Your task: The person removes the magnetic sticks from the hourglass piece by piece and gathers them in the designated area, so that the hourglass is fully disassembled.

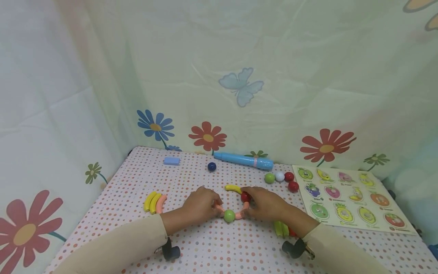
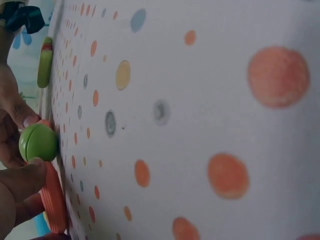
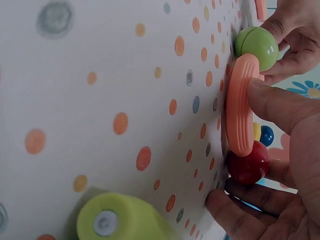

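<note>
A green ball [image 1: 229, 216] joins two curved orange bars low in the middle of the table. My left hand [image 1: 202, 203] pinches the left orange bar [image 2: 54, 200] with its thumb close to the ball. On the other side, my right hand [image 1: 267, 203] holds the right orange bar [image 3: 241, 107], thumb laid along it. A red ball [image 3: 249, 162] touches that bar's far end, with the right fingers beside it. From the red ball a curved yellow bar [image 1: 233, 188] reaches out to the left. Parts of both orange bars are hidden by fingers in the head view.
Yellow bars [image 1: 152, 202] and an orange bar [image 1: 161, 204] lie left. Green bars [image 1: 281, 228] sit under the right forearm. Behind are a blue block [image 1: 172, 161], dark blue ball [image 1: 211, 166], light-blue tube [image 1: 239, 160] and several balls [image 1: 280, 176]. A fruit board [image 1: 342, 196] lies right.
</note>
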{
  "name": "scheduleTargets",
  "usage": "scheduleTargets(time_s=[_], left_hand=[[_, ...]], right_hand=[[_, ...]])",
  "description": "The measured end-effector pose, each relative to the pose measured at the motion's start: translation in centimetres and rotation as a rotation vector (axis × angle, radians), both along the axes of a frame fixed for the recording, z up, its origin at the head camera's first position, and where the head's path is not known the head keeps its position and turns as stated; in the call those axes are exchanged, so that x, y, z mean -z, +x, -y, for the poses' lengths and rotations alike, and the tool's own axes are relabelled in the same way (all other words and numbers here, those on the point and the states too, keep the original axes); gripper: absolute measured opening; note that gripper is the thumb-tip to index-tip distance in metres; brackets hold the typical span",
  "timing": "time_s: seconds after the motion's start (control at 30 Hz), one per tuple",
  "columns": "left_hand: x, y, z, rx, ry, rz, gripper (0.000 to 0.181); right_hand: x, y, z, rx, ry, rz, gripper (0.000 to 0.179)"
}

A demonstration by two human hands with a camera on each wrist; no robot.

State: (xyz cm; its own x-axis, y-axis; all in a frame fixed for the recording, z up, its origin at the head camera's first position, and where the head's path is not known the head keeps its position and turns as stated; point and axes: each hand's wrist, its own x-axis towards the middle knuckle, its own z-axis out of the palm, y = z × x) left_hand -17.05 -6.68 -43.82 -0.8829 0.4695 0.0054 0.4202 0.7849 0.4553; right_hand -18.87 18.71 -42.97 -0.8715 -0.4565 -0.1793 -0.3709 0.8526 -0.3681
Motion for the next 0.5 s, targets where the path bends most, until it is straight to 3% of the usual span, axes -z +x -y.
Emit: scheduleTargets(time_s=[0.2, 0.5], left_hand=[[0.14, 0.02, -0.2, 0.018, -0.03, -0.027, 0.023], [-0.55, 0.02, 0.08, 0.043, -0.112, 0.017, 0.061]], right_hand=[[-0.11, 0.09, 0.02, 0.008, -0.008, 0.01, 0.076], [-0.02, 0.24, 0.07, 0.016, -0.016, 0.021, 0.076]])
